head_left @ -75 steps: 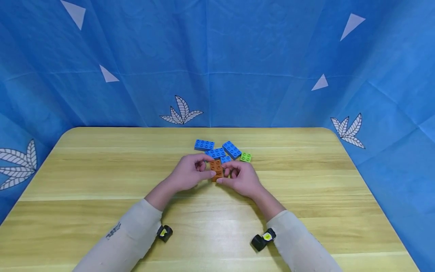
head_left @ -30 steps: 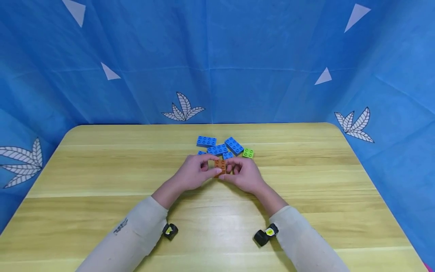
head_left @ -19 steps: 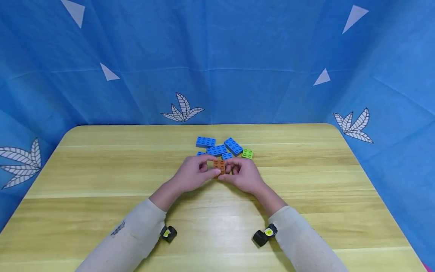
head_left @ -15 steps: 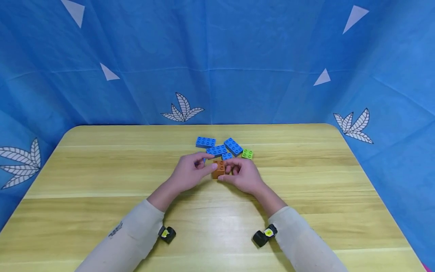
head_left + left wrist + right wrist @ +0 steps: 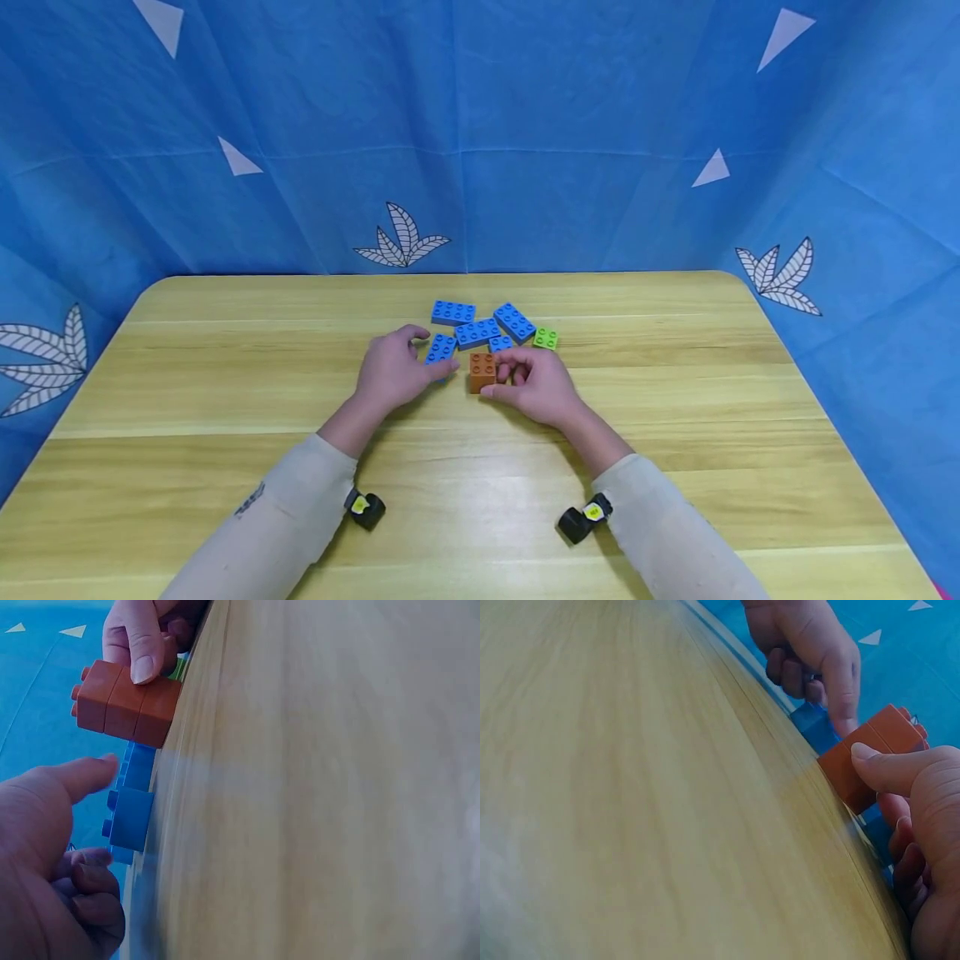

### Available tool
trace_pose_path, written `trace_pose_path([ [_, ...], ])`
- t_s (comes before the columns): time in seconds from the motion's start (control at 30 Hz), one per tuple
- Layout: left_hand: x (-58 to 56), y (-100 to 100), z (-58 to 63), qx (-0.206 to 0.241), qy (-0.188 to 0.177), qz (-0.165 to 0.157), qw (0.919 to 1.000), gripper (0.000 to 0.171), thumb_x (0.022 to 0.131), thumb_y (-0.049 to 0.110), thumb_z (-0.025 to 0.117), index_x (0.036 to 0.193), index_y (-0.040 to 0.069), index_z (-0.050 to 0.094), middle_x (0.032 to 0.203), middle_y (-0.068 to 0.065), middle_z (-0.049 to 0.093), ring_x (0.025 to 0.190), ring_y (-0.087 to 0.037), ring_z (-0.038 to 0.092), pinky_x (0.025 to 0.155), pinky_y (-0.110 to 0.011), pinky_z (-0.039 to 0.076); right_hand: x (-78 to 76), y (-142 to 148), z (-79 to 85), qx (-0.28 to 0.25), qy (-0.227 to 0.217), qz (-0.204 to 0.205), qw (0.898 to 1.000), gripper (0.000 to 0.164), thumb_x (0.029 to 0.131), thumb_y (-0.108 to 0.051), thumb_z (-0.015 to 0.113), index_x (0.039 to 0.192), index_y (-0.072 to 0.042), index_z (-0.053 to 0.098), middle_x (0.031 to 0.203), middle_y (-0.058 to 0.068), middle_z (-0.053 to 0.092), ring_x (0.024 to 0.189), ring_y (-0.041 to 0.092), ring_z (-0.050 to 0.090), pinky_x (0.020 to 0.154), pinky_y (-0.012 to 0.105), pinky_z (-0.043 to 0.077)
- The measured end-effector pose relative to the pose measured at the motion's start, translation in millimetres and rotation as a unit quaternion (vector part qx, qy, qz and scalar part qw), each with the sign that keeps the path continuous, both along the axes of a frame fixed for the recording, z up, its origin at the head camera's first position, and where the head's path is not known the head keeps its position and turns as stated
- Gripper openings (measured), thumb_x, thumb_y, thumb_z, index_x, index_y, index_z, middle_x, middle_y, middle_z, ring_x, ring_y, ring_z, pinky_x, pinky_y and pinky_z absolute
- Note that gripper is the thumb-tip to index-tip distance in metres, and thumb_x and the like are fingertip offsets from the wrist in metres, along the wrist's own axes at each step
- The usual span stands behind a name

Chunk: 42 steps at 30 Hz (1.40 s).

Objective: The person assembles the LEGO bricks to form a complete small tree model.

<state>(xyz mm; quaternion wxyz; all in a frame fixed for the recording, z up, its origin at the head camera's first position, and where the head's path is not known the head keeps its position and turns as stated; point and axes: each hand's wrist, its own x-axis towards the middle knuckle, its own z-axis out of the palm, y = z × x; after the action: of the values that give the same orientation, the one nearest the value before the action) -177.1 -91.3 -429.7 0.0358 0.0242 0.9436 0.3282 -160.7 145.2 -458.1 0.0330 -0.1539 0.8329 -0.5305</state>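
Note:
A stack of orange-brown toy bricks [image 5: 482, 374], three layers high in the left wrist view, stands upright on the table with its studs up. My right hand [image 5: 536, 385] pinches its right side between thumb and fingers; the thumb [image 5: 889, 766] lies across the front face. My left hand [image 5: 390, 367] is off the stack, with thumb and index finger spread about a long blue brick [image 5: 440, 348]. In the left wrist view a gap shows between that thumb [image 5: 94, 776] and the blue brick [image 5: 133, 819]. The other left fingers are curled in.
Behind the stack lie more blue bricks: one at the back left [image 5: 453, 313], one in the middle [image 5: 477, 333], one angled [image 5: 513, 322] and a small one [image 5: 500, 343]. A small green brick [image 5: 546, 338] lies right of them. The wooden table [image 5: 675, 375] meets a blue curtain [image 5: 570, 208].
My left hand has let go of the orange-brown stack and moved left to the long blue brick, uncovering it. The right hand keeps its hold on the stack.

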Motion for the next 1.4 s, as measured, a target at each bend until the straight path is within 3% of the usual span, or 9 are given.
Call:
trace_pose_path([
  [0.23, 1.4, -5.8, -3.1, 0.025, -0.016, -0.002, 0.9995, 0.045, 0.08, 0.036, 0.083, 0.111, 0.007, 0.069, 0.077, -0.006, 0.058, 0.069, -0.024, 0.052, 0.058, -0.034, 0.039, -0.2, 0.2, -1.9, 0.004, -0.003, 0.0, 1.0, 0.028, 0.077, -0.015, 0.089, 0.1, -0.009, 0.073, 0.082, 0.002, 0.063, 0.059, 0.017, 0.045, 0.053, 0.025, 0.036],
  [0.6, 4.1, -24.3, -3.1, 0.046, -0.019, 0.003, 0.9987, 0.041, 0.077, 0.029, 0.087, 0.107, 0.006, 0.071, 0.102, -0.009, 0.063, 0.09, -0.027, 0.053, 0.075, -0.039, 0.045, -0.6, 0.7, -1.9, 0.002, 0.012, 0.005, 1.0, 0.028, 0.077, -0.015, 0.089, 0.099, -0.01, 0.073, 0.082, 0.002, 0.063, 0.058, 0.017, 0.045, 0.052, 0.026, 0.036],
  [0.8, 6.5, -27.6, -2.0, 0.083, -0.012, -0.004, 0.9964, 0.039, 0.079, 0.026, 0.086, 0.108, 0.005, 0.071, 0.087, -0.009, 0.055, 0.08, -0.026, 0.048, 0.065, -0.035, 0.037, -0.3, 0.2, -1.8, 0.004, 0.013, 0.003, 1.0, 0.027, 0.077, -0.015, 0.088, 0.099, -0.009, 0.073, 0.082, 0.001, 0.063, 0.058, 0.016, 0.045, 0.053, 0.026, 0.036],
  [0.93, 8.7, -26.4, 1.2, 0.12, 0.012, -0.001, 0.9927, 0.039, 0.081, 0.026, 0.085, 0.111, 0.006, 0.071, 0.081, -0.011, 0.048, 0.073, -0.025, 0.044, 0.061, -0.035, 0.033, -0.2, -0.3, -2.4, 0.007, 0.011, 0.001, 1.0, 0.029, 0.077, -0.015, 0.089, 0.1, -0.009, 0.073, 0.082, 0.001, 0.063, 0.059, 0.016, 0.046, 0.053, 0.026, 0.036],
  [1.07, 11.8, -24.0, 6.6, 0.154, 0.036, -0.001, 0.9874, 0.04, 0.083, 0.026, 0.084, 0.115, 0.007, 0.07, 0.089, -0.014, 0.048, 0.08, -0.025, 0.043, 0.066, -0.036, 0.034, -0.4, -0.4, -3.1, 0.008, 0.012, 0.0, 1.0, 0.028, 0.077, -0.015, 0.089, 0.1, -0.009, 0.074, 0.081, 0.001, 0.062, 0.059, 0.016, 0.046, 0.053, 0.025, 0.036],
  [1.4, 17.6, -18.4, 14.6, 0.223, 0.036, -0.055, 0.9727, 0.041, 0.085, 0.029, 0.083, 0.118, 0.011, 0.069, 0.092, -0.018, 0.047, 0.074, -0.025, 0.043, 0.064, -0.035, 0.035, -0.9, 0.1, -3.7, 0.01, 0.014, 0.002, 1.0, 0.03, 0.077, -0.015, 0.089, 0.102, -0.009, 0.074, 0.081, 0.001, 0.063, 0.059, 0.016, 0.047, 0.053, 0.025, 0.037],
])
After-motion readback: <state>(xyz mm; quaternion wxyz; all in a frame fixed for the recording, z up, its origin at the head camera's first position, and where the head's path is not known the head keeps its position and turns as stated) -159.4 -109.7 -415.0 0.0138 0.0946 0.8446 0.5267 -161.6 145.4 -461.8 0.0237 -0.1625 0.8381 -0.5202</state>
